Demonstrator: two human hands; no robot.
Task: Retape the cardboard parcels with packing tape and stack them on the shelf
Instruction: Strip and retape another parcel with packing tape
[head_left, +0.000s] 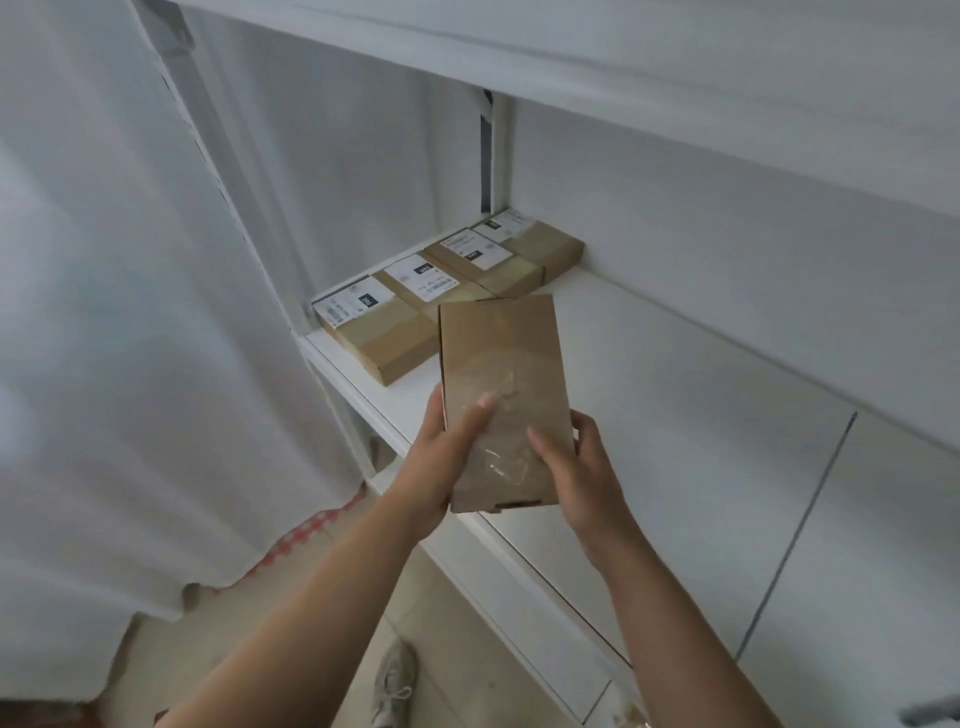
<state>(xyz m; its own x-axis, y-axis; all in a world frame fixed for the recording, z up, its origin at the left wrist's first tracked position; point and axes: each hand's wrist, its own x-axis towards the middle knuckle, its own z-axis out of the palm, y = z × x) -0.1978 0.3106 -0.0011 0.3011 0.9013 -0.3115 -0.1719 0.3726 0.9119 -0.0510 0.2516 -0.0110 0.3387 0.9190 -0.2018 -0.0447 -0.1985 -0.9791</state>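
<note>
Both hands held one flat cardboard parcel (501, 400) up in front of the white shelf (649, 395), its plain taped face toward the camera (clear packing tape glinted across the middle). The left hand (441, 457) gripped the parcel's lower left edge, thumb lying across the front and fingers curled behind. The right hand (576, 467) gripped the lower right edge the same way, thumb on the face. The parcel hung above the shelf's front part, not resting on it. At the shelf's back left corner four labelled parcels (447, 291) lay flat in a row, side by side and touching, white shipping labels facing up. A white curtain (104, 312) hung to the left. A sneaker (395, 680) showed on the floor below.
</note>
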